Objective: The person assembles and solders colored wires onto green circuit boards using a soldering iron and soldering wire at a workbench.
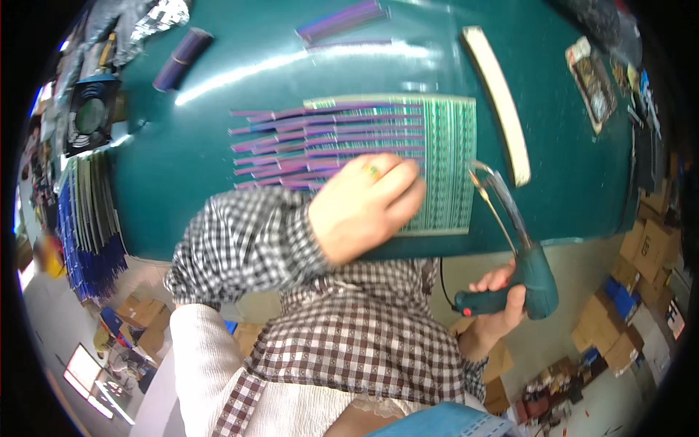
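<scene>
Gripping the soldering gun [539, 284], the right hand [502, 315] is off the tabletop's [167, 189] near edge, right of the circuit panel [449, 167]; the left hand [368, 207] (pinching or not, I can't tell) is nearer, over its sideways-running purple strips [364, 129].

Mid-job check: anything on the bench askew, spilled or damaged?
No spill or damage stands out. Slightly untidy: the purple strips across the green board end unevenly at left; toward the far side, one thin strip lies apart from a purple bundle, at a different angle.
</scene>
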A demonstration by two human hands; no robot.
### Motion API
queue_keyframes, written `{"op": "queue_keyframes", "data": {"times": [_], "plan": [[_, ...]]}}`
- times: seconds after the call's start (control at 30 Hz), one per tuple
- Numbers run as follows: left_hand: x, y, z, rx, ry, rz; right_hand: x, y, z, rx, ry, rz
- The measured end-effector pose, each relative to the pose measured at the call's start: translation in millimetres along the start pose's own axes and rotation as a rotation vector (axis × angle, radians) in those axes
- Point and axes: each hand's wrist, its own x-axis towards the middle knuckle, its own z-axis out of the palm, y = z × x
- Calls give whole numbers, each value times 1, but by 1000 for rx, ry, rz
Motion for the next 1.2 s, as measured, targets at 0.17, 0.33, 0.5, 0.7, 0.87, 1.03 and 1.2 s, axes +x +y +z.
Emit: {"op": "queue_keyframes", "data": {"times": [0.17, 0.33, 0.5, 0.7, 0.87, 1.03, 1.2], "plan": [[21, -40, -61, -249, 130, -212, 16, 6, -22, 102, 35, -9], [37, -123, -30, -135, 95, -489, 31, 10, -23, 145, 0, -25], [52, -120, -29, -91, 10, -460, 28, 11, -31, 146, 10, -9], [46, -116, -37, 80, 186, -144, 25, 8, -28, 121, 26, -2], [17, -16, -34, -3, 135, -74, 12, 6, -34, 98, 18, 9], [-7, 9, 8, 112, -18, 37, 4, 6, -29, 97, -60, 10], [-12, 8, 26, 152, 103, 71, -5, 7, -27, 4, -40, -37]]}}
